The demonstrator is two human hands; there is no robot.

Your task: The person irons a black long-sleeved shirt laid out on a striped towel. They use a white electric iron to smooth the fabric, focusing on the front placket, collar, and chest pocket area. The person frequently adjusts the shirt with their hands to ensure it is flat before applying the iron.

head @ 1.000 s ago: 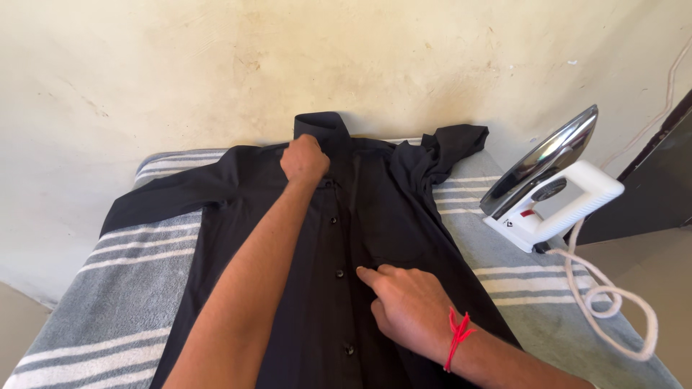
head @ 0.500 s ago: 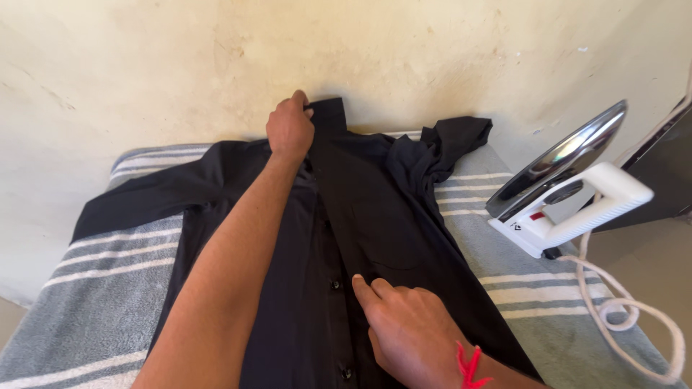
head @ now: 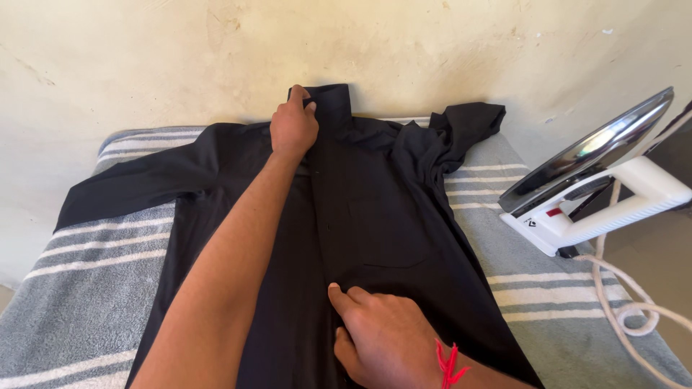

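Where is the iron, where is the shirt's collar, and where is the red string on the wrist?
iron point(head: 577, 216): head view, on its white body, below the shiny soleplate.
shirt collar point(head: 333, 104): head view, on the black collar beside the left hand point(head: 292, 130).
red string point(head: 448, 364): head view, on the knot at the right wrist.

shirt point(head: 375, 216): black | towel point(head: 94, 288): grey, white stripes | iron point(head: 598, 194): white, silver | wrist thread point(head: 448, 364): red

Cream plaster wall point(head: 432, 50) behind, stained and scuffed. Grey towel with white stripes point(head: 94, 288) covers the work surface. Dark panel point(head: 670, 140) at right edge, beige floor point(head: 659, 252) below it. Soft daylight, no hard shadows.
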